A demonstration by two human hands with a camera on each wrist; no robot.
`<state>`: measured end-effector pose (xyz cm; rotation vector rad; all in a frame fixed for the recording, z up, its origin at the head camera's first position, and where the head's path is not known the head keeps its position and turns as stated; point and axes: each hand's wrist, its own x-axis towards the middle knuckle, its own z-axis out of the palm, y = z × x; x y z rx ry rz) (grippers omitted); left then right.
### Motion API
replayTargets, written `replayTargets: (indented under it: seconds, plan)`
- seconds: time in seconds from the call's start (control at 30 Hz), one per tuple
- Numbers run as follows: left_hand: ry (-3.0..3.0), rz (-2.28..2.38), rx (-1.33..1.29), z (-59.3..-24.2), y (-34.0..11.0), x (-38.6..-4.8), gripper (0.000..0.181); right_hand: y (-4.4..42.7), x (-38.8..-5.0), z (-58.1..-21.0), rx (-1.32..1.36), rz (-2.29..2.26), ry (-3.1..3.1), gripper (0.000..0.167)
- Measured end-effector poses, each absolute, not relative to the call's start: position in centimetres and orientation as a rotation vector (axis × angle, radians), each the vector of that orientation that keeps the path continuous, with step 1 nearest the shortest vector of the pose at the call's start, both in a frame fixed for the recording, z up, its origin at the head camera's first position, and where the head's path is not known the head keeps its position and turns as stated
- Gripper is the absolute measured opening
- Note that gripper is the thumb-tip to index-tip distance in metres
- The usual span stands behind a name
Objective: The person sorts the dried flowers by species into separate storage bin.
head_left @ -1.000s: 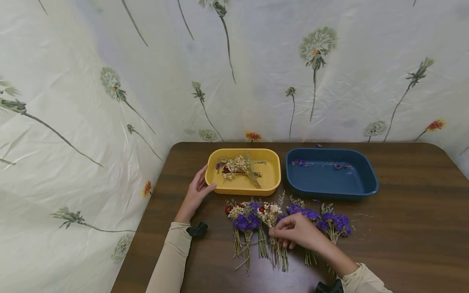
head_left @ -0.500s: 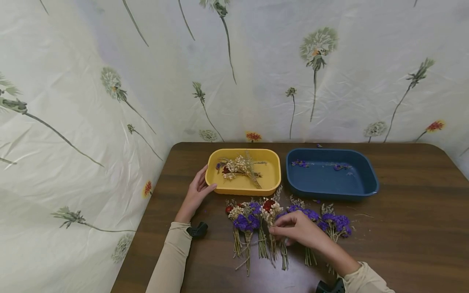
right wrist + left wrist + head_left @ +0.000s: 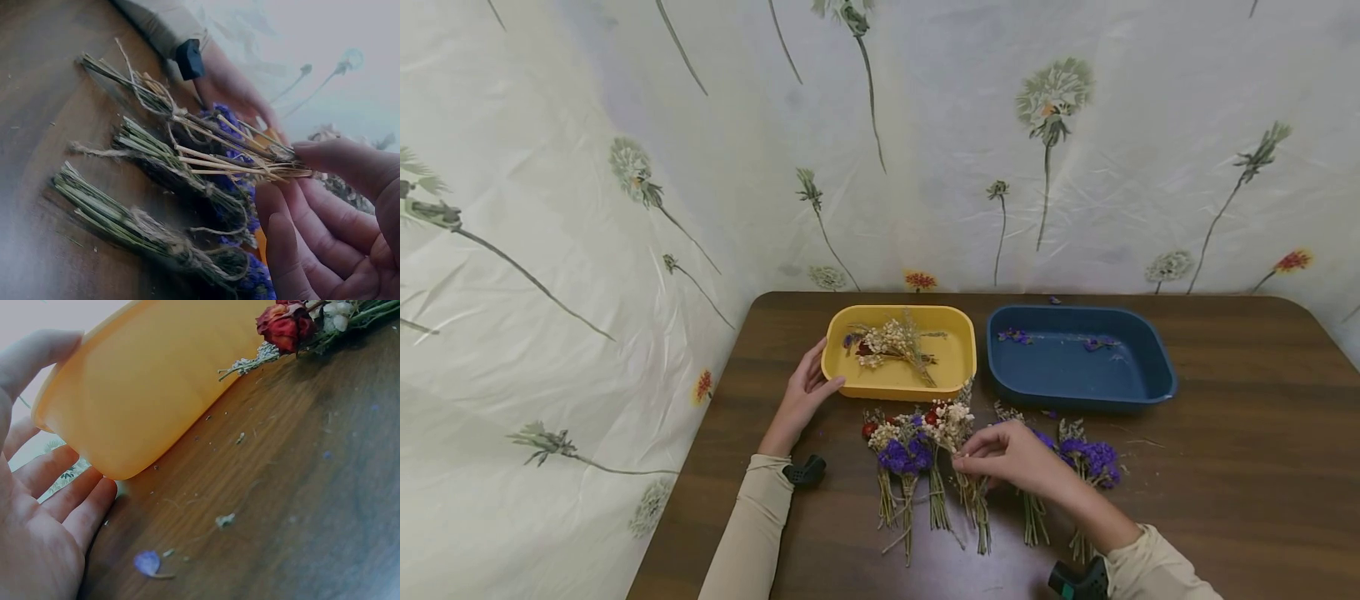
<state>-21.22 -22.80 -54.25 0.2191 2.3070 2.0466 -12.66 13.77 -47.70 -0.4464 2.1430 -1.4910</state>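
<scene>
My left hand point(image 3: 805, 393) rests against the left corner of a yellow tray point(image 3: 898, 392), thumb along the rim and fingers fairly straight, as the left wrist view shows. Between thumb and fingertips my right hand point(image 3: 1015, 460) pinches the stems of a small dried-flower bouquet point(image 3: 953, 423) with cream blossoms and red blooms. Its bare stems point(image 3: 225, 150) stick out past the fingers in the right wrist view, above other tied bunches. To its left lies a purple bouquet point(image 3: 904, 456) among others. Part of a bunch beneath my right hand is hidden.
Behind the bouquets, a blue tray point(image 3: 1082, 379) with a few purple bits stands right of the yellow one. Dried flowers point(image 3: 891, 340) lie inside the yellow tray. Another purple bouquet point(image 3: 1093, 458) lies at the right. Loose petals point(image 3: 147, 562) dot the wooden table point(image 3: 1247, 467).
The bouquet in my right hand has turned: its red bloom showed on top half a second ago, and now cream blossoms face up. My left hand stays at the yellow tray.
</scene>
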Motion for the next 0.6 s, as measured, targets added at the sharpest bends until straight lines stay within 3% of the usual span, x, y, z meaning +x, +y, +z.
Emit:
replayTargets:
  seconds: [0.6]
  plan:
    - [2.311,2.046,0.223,-54.1,-22.8,-21.3,0.073,14.4,-16.0,-45.5,-0.481,-1.400,2.263,0.027]
